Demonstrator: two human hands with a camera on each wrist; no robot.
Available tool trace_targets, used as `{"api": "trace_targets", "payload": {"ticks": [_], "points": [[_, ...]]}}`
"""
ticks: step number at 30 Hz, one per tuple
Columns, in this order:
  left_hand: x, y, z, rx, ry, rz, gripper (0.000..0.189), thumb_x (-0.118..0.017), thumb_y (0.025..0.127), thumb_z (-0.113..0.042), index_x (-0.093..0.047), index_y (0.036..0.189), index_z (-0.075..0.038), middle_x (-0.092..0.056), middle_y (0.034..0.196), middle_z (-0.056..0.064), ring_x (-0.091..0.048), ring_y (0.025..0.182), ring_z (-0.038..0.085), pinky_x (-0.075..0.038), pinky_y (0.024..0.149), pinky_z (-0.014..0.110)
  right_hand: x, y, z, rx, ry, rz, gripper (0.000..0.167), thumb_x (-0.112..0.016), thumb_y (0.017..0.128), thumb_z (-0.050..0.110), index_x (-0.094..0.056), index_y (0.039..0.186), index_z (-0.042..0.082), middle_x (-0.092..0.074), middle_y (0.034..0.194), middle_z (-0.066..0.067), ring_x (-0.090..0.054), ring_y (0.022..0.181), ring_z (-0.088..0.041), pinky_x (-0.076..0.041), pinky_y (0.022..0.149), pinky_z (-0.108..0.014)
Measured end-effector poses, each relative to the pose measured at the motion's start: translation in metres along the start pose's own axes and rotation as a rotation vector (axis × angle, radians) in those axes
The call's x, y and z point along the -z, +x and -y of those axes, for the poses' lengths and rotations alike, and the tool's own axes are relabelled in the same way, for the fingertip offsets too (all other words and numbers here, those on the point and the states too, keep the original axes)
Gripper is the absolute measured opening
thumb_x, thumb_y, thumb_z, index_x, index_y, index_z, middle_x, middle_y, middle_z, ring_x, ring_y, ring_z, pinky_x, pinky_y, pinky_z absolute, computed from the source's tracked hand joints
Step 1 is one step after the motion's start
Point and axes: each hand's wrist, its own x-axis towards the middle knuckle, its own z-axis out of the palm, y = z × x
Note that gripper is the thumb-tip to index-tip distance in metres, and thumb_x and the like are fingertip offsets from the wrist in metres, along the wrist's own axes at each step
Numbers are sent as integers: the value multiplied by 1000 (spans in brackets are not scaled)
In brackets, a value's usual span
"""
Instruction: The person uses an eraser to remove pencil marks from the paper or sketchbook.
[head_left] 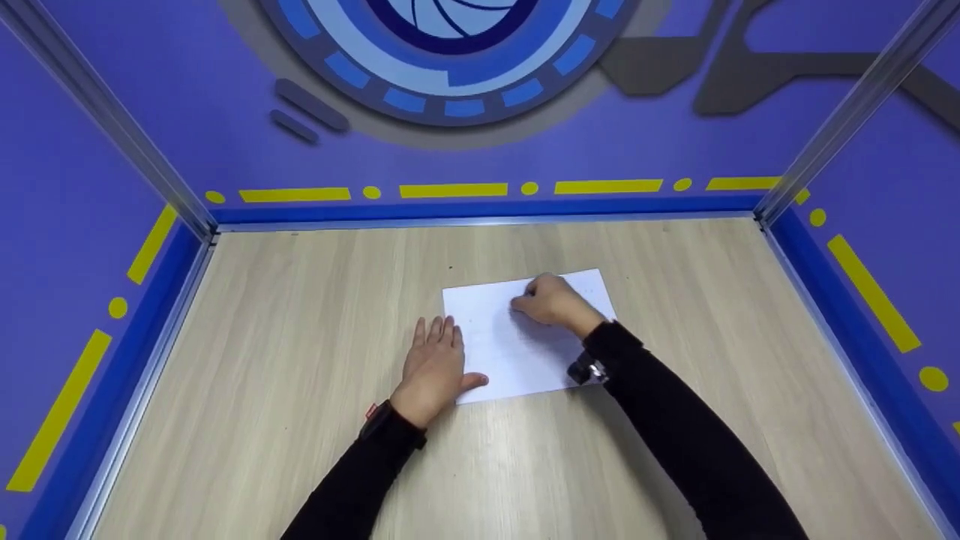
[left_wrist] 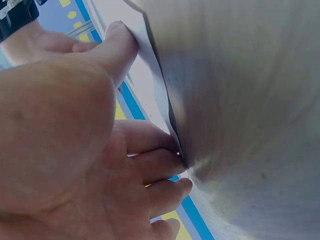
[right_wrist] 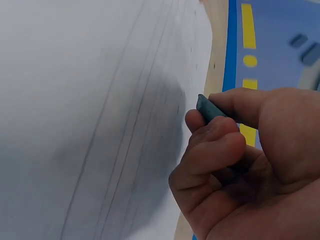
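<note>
Worktop [head_left: 330,315]: pale wood-grain, looks smooth. We judge it offers the paper little friction, so a hard sideways push could make the sheet skate.

Paper [head_left: 487,341]: our landmark, lying on the worktop. In the left wrist view its left edge looks wavy and perhaps slightly lifted; pressure running into it might crease it. Faint grey lines [right_wrist: 134,120] cross the sheet. We cannot tell whether they are printed or drawn; if drawn, a dragging hand may smear them.

Left hand [head_left: 435,367]: along the paper's left edge, straight fingers slightly apart, grip holding nothing. The thumb reaches over the sheet. With so little hold at one side, we think the paper's right side could swing.

Right hand [head_left: 556,301]: above the paper's far right part, grip clamped on the stick.

Wrist device [head_left: 587,369]: over the paper's near right corner; could snag it if lowered.

Stick [right_wrist: 210,109]: dark green, pinched above the paper; tip contact unclear to us. Little protrudes, so it could twist or slip under load.
</note>
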Motion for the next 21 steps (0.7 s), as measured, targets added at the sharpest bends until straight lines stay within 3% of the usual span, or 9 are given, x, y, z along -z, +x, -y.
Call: {"api": "trace_targets", "payload": {"ticks": [6,11,16,21], "points": [[-1,0,1,-12,23,-32,109,-65,96,-77,-45,166,4,-40,176,23,-36,168,38,-19,141,57,-51,48,13,82,-89,3,33,-73,93,36,-68,67,16,-59,63,1,-55,62,-20,-46,58,-35],[-1,-1,0,-3,3,-32,109,-67,96,-76,-44,166,5,-41,176,23,-35,168,36,-19,142,57,-82,74,26,126,-186,-19,32,-73,87,38,-65,62,20,-61,63,3,-58,66,-20,-47,60,-34],[-1,0,-1,-1,-13,-26,110,-67,96,-75,-42,166,6,-40,177,23,-34,169,37,-17,142,57,-87,77,31,85,-206,-20,35,-74,86,39,-61,59,22,-59,63,3,-57,67,-20,-45,59,-33],[-1,0,0,1,14,-30,108,-65,97,-77,-44,166,4,-41,176,22,-36,168,37,-18,142,57,-69,64,33,51,-165,-1,31,-74,90,36,-70,68,14,-69,75,-5,-62,72,-24,-52,65,-36]]}}
